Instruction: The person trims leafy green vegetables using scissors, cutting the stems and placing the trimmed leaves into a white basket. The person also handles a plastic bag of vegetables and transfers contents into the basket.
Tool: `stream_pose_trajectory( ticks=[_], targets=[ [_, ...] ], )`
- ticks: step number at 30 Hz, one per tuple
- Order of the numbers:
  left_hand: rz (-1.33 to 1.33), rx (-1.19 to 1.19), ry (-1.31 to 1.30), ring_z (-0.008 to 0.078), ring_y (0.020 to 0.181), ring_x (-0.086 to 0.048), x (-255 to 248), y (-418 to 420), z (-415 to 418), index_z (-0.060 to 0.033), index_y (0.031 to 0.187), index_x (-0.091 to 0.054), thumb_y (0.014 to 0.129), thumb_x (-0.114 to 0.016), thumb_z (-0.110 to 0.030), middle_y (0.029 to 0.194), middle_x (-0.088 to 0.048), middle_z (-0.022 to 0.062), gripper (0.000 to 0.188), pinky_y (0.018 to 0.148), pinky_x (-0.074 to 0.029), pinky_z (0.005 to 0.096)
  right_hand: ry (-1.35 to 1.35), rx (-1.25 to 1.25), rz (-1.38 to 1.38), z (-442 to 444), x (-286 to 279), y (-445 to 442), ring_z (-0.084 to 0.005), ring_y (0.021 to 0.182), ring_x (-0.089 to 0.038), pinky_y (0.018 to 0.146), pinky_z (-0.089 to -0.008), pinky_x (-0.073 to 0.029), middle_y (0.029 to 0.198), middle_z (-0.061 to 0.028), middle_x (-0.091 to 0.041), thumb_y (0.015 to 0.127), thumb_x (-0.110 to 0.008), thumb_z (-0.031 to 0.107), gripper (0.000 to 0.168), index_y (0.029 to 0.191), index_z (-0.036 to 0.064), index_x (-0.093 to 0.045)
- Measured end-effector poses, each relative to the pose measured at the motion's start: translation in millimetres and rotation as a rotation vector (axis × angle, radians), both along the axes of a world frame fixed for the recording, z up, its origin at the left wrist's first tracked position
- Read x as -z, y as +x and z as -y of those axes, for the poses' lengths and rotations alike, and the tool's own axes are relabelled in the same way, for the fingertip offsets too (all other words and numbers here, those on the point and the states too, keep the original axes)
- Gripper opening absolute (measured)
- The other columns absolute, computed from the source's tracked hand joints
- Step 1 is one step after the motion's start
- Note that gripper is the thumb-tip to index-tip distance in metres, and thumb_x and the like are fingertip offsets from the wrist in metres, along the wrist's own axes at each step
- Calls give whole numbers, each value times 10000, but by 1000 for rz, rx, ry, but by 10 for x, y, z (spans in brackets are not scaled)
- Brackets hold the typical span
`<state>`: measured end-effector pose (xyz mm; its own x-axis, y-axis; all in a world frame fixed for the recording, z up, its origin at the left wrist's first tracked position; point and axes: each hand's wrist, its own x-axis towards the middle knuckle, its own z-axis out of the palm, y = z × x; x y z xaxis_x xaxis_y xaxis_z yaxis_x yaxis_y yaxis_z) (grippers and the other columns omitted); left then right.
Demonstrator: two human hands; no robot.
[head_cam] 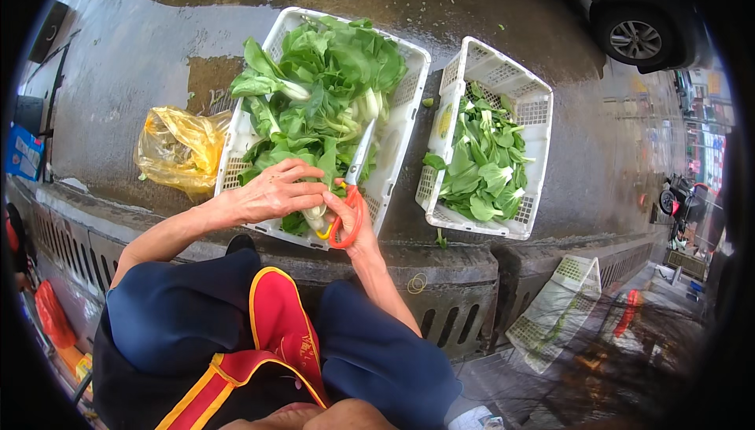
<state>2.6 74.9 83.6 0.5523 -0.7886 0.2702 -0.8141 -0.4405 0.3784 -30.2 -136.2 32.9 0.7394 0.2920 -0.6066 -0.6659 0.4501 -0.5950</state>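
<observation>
My right hand [358,226] holds a pair of scissors [361,155] with red and yellow handles. Their metal blades point away from me over the leaves. My left hand [274,194] is beside it, fingers bent around a head of bok choy [315,217]. The pale stalk shows below the fingers, which partly hide the rest. Both hands are above the near end of a white plastic crate [407,117], where a heap of leafy bok choy [336,70] lies.
Right of it, a second white crate [538,135] contains smaller bok choy [486,158]. A yellow plastic bag [183,149] sits to the left on wet pavement. A slotted concrete kerb [442,276] runs before me; another crate [557,312] is behind it. A car wheel [634,37] appears upper right.
</observation>
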Motion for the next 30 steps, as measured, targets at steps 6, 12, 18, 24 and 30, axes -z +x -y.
stream_pose_trajectory(
  ticks=[6, 12, 18, 24, 30],
  targets=[
    [-240, -119, 188, 235, 999, -607, -112, -129, -113, -85, 1066, -647, 723, -698, -129, 1018, -656, 46, 349, 898, -459, 385, -205, -39, 23, 119, 149, 0, -97, 624, -545, 558, -228, -450, 834, -42, -617, 824, -765, 60, 506, 1221, 2, -458],
    [-1317, -490, -99, 67, 685, -592, -274, -139, -334, -57, 1003, -725, 840, -746, -235, 742, -675, 20, 242, 589, -435, 255, -392, -115, 234, -41, 134, -139, -129, 832, -608, 716, -256, -505, 984, -79, -636, 807, -785, 76, 538, 1228, -38, -470],
    [-1405, -648, -464, 84, 694, -591, -229, 101, -682, -13, 1067, -688, 842, -717, -187, 806, -658, 9, 286, 629, -475, 242, -730, -114, 402, 496, 385, -272, -145, 803, -609, 759, -289, -515, 895, -84, -652, 755, -849, 173, 595, 1208, -24, -517],
    [-1701, -571, -887, 93, 839, -623, -161, 40, -547, 9, 1241, -588, 944, -628, -212, 973, -647, 27, 373, 684, -527, 217, -849, -390, 495, 288, -429, -118, -133, 787, -625, 726, -286, -522, 894, -92, -665, 712, -881, 293, 722, 1260, 9, -506],
    [-1583, -496, -822, 63, 888, -561, -38, 197, -273, -5, 1153, -651, 965, -603, -262, 953, -646, -3, 322, 760, -449, 209, -252, 4, 389, 380, -341, -517, -88, 728, -499, 652, -181, -443, 921, -36, -505, 833, -716, 10, 639, 1385, 45, -398]
  ],
)
